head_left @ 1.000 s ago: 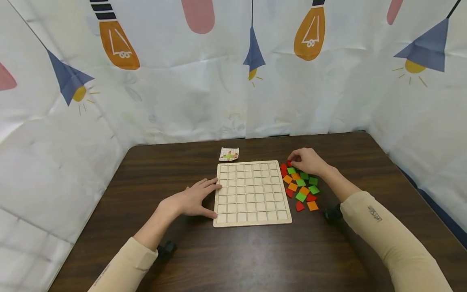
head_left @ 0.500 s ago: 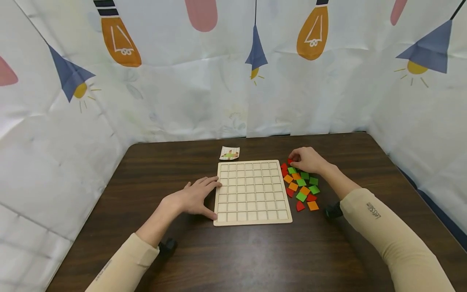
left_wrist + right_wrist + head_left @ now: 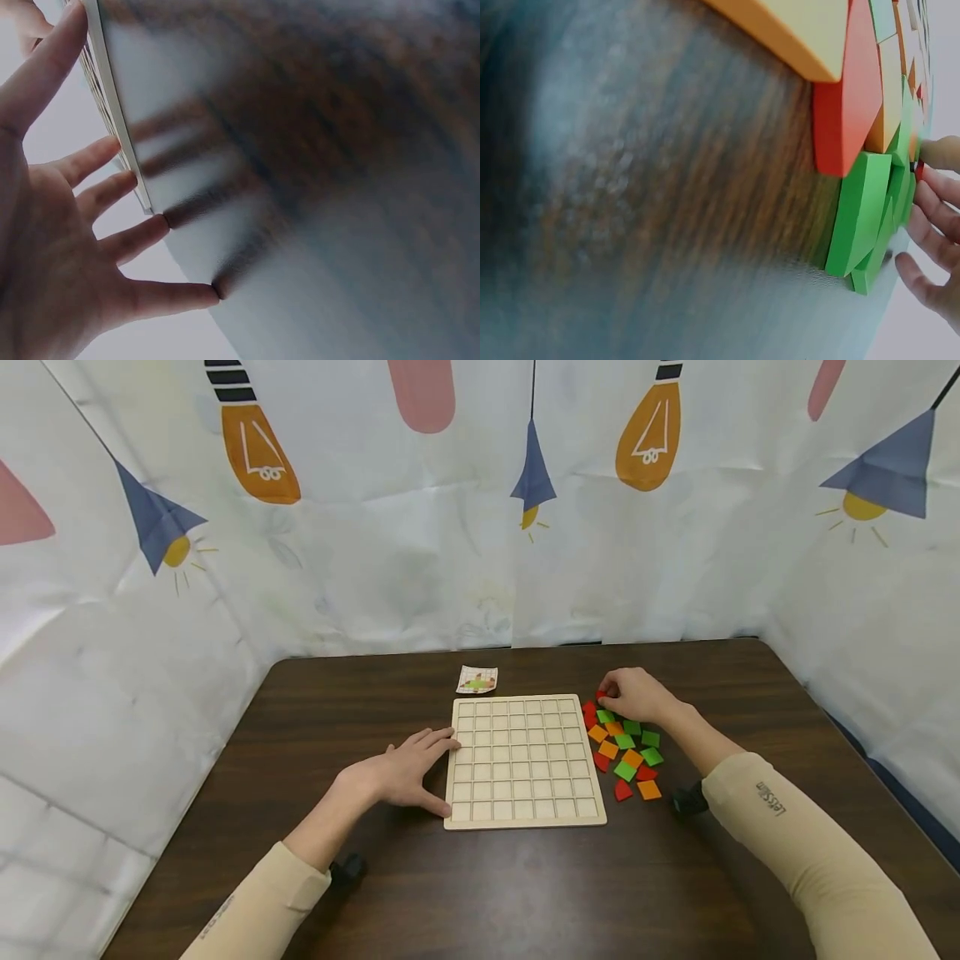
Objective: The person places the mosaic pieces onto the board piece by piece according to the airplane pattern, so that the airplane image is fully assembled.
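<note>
A pale wooden grid board (image 3: 525, 764) lies on the dark table. At its left edge my left hand (image 3: 405, 772) rests with fingers spread, the thumb near the lower left corner. In the left wrist view, fingertips of the left hand (image 3: 67, 255) meet the board's rim (image 3: 112, 112), while others touch the table. Past the board's upper right corner, my right hand (image 3: 637, 695) pinches a small red tile (image 3: 602, 695) between thumb and fingers. The right wrist view shows only a sliver of that red tile (image 3: 919, 172) at the fingertips.
Loose red, orange and green tiles, such as a green tile (image 3: 625, 771) and an orange tile (image 3: 648, 790), lie along the board's right side. A small pattern card (image 3: 477, 680) sits behind the board. A printed curtain (image 3: 420, 568) hangs behind the table.
The head view has shifted slightly. Both hands keep their places, the left at the board's edge and the right at the red tile.
</note>
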Available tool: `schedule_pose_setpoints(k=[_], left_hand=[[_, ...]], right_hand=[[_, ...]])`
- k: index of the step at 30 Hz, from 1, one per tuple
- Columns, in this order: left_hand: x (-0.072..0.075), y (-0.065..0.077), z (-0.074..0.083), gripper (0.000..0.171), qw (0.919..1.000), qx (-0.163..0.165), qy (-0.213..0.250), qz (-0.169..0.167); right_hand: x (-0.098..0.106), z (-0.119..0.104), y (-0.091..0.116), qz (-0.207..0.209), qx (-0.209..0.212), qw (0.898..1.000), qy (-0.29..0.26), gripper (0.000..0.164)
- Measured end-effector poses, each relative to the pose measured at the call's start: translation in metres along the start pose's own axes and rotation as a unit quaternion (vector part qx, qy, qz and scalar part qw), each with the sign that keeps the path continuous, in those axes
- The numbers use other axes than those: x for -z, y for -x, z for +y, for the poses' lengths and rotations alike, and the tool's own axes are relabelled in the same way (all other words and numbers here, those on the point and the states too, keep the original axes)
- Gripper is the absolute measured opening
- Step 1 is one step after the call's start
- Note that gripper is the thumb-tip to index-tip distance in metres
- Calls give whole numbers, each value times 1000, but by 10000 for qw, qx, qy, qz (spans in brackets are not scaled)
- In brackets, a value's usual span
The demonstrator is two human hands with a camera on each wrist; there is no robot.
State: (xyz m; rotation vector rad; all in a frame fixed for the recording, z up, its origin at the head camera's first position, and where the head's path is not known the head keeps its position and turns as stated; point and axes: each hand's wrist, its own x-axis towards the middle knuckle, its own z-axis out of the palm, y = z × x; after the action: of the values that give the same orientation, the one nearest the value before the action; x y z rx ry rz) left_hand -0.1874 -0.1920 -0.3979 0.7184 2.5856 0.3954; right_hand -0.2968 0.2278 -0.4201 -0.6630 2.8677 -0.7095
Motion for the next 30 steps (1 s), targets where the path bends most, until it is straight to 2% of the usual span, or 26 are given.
schedule_pose_setpoints(k=[4,8,17,24,30], left_hand=[[1,-1,1,100,10000,20,-29,-58],[1,-1,1,108,9998,22,-92,-184],[3,0,3,118,9997,54,-97,-229],[2,0,4,119,9995,39,-202,-230],[1,-1,2,119,9992,82,-349,-178]], right_hand=[[0,-1,0,22,-55,10000,19,19],[1,-5,3,29,-46,10000,18,22],[1,-21,11,32,352,9993,-83,20],[-6,-33,18,-37,444,9990,-103,20],[-15,-41,20,-130,782,9967,-167,17]])
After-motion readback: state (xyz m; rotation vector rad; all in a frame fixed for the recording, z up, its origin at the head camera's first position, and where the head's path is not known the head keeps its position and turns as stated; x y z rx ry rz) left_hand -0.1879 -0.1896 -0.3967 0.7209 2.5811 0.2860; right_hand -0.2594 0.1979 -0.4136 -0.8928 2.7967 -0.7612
